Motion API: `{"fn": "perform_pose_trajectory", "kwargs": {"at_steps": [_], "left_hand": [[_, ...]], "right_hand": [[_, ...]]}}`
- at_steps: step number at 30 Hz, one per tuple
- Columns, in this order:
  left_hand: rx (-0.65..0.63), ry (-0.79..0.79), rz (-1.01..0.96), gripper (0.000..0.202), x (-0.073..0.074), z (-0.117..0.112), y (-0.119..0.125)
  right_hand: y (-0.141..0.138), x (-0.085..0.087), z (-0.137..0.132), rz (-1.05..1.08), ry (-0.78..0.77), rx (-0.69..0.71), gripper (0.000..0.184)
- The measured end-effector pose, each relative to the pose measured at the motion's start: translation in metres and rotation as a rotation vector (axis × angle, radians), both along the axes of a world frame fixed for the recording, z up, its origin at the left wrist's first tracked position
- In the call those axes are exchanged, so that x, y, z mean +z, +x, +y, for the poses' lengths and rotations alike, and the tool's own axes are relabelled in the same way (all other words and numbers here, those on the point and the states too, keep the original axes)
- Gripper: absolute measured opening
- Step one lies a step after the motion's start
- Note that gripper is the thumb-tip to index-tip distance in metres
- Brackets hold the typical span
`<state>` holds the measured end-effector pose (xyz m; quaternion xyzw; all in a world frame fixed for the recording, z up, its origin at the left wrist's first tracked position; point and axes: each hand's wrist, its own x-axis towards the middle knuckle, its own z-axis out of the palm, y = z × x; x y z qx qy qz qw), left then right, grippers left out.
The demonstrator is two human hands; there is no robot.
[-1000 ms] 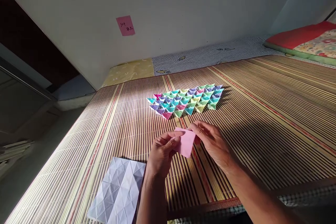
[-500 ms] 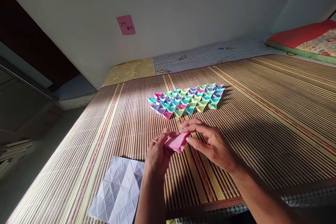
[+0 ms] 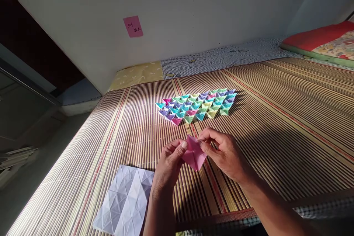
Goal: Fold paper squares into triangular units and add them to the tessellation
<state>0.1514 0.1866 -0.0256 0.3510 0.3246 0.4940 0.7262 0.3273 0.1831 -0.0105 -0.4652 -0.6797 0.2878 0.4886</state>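
Both hands hold a small folded pink paper (image 3: 193,153) just above the striped bamboo mat (image 3: 276,125). My left hand (image 3: 168,166) pinches its left corner with thumb and fingers closed. My right hand (image 3: 225,155) pinches its right side, fingers curled. The paper stands upright, pointed down, with a crease down its middle. Beyond the hands, a patch of several small folded paper pieces (image 3: 197,105) in teal, green, purple and pink lies on the mat.
A creased white paper sheet (image 3: 124,201) lies on the mat at front left. A pink note (image 3: 133,26) is stuck on the wall. Checked cloth (image 3: 221,59) and a red and floral cushion (image 3: 323,42) lie at the back right. The mat's left edge drops to the floor.
The pink paper was flattened low between the hands half a second ago; now it is raised and turned upright, and the right hand's fingers have curled into a pinch.
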Motion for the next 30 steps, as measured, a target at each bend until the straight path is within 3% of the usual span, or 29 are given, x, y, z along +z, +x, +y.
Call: {"fn": "perform_pose_trajectory", "kwargs": {"at_steps": [8, 21, 30], "left_hand": [[0.118, 0.038, 0.151, 0.037, -0.0044, 0.0025, 0.0041], [0.129, 0.131, 0.302, 0.035, 0.0007, 0.0015, 0.0066], [0.079, 0.180, 0.335, 0.034, -0.0051, 0.0006, 0.0017]], "right_hand": [[-0.0003, -0.0015, -0.0009, -0.036, 0.002, -0.016, 0.013], [-0.0056, -0.0022, -0.0032, -0.104, 0.096, -0.092, 0.015], [-0.0035, 0.0020, -0.0006, -0.055, 0.102, 0.014, 0.014]]}}
